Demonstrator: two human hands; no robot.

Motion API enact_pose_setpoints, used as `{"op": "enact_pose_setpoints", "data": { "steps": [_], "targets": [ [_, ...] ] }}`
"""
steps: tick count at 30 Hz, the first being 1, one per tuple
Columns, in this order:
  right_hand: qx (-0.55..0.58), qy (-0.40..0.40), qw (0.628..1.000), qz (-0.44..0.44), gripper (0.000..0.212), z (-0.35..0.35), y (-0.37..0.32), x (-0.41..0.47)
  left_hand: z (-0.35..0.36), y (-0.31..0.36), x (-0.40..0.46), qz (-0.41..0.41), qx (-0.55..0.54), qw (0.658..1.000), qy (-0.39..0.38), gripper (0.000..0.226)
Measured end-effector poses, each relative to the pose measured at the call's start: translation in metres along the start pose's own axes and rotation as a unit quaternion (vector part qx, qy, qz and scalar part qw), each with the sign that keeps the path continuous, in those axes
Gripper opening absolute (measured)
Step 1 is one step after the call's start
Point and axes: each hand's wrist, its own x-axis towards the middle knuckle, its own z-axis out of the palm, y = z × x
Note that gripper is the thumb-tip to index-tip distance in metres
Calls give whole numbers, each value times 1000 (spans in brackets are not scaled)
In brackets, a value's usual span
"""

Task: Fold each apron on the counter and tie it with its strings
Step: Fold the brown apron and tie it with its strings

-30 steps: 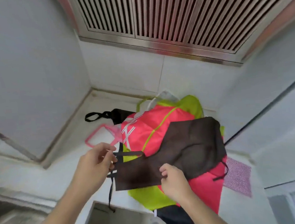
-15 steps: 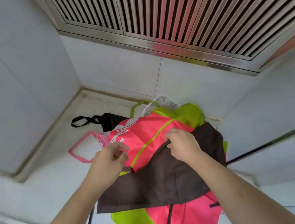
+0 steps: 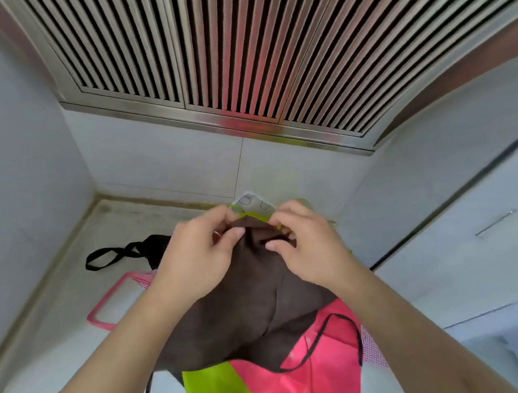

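Bright, even light; perhaps slight blur

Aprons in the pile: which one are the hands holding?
The dark brown apron on top. The left hand and right hand pinch its far edge; the pink-and-green apron lies underneath.

A home kitchen is indicated by the tiled wall [image 3: 169, 169], pale counter [image 3: 74, 304] and slatted steel range hood [image 3: 224, 53] overhead.

Dark brown apron [image 3: 253, 302]: matt woven cloth. Pink-and-lime apron [image 3: 312, 375]: smooth, slightly glossy fabric. Slatted vent [image 3: 240, 58]: brushed metal.
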Motion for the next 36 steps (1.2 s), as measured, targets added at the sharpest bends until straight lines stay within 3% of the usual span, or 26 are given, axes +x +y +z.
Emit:
{"op": "enact_pose_setpoints", "data": {
  "steps": [4,6,8,10,11,12,14,16,17,19,20,22,23,24,25,26,27,28,29,30,31,32,33,34,35,36],
  "targets": [
    [-28,-149,988,11,30,21,-1,-9,-36,2,-6,8,-107,986,-131,15],
    [59,-126,989,54,28,23,-11,-13,-49,-1,-10,-19,-128,983,-131,18],
    [188,-36,976,105,21,14,-19,-15,-61,-6,-12,-49,-146,985,-76,20],
    [238,33,964,115,32,-7,-28,-17,-73,-7,-14,-58,-124,991,-15,25],
    [254,14,961,111,39,-18,-29,-18,-80,-6,-16,-60,-112,992,-13,27],
    [248,-44,962,109,42,-32,-31,-20,-89,-4,-17,-66,-113,990,-47,28],
    [163,-223,953,127,29,-53,-32,-26,-107,2,-17,-96,-132,966,-200,23],
    [19,-374,913,159,23,-64,-34,-38,-119,8,-17,-92,-24,929,-358,14],
    [-75,-416,893,155,28,-67,-33,-40,-119,10,-15,-81,68,916,-386,5],
    [-211,-451,854,151,29,-79,-30,-32,-116,12,-6,-59,204,916,-340,14],
    [-239,-423,860,157,25,-88,-27,-25,-114,16,0,-48,234,931,-277,17],
    [-216,-243,935,138,13,-114,-21,-12,-107,24,7,8,205,978,-44,14],
    [-183,-85,973,115,13,-125,-15,-7,-104,27,10,55,162,979,114,10],
    [-140,108,981,85,19,-130,-13,-8,-102,29,9,119,110,956,244,11],
    [-133,255,957,43,23,-130,-13,-15,-98,32,7,182,78,932,302,8],
    [-175,298,938,13,23,-123,-13,-23,-91,27,5,224,93,930,276,4],
    [-237,206,949,-3,18,-111,-10,-33,-82,16,4,227,160,948,157,15],
    [-278,22,960,-1,12,-93,-5,-45,-72,6,1,168,275,946,-36,25],
    [-290,-208,933,40,17,-78,-1,-54,-65,1,-3,69,377,895,-229,32],
    [-296,-365,879,76,22,-72,7,-61,-61,-8,-7,-8,440,826,-352,35],
    [-274,-403,868,100,25,-72,15,-65,-62,-15,-9,-54,440,804,-397,33],
    [-247,-354,896,105,28,-76,23,-66,-62,-16,-8,-79,398,839,-361,26],
    [-234,-219,943,92,34,-83,31,-64,-63,-19,-6,-57,356,903,-233,18],
    [-217,-52,971,87,39,-87,35,-63,-61,-20,-7,-21,294,954,-49,14],
    [-196,89,973,87,40,-87,41,-64,-57,-18,-8,25,230,967,107,14],
    [-185,173,964,88,37,-87,45,-65,-52,-13,-11,51,187,964,182,13]
  ]
}}
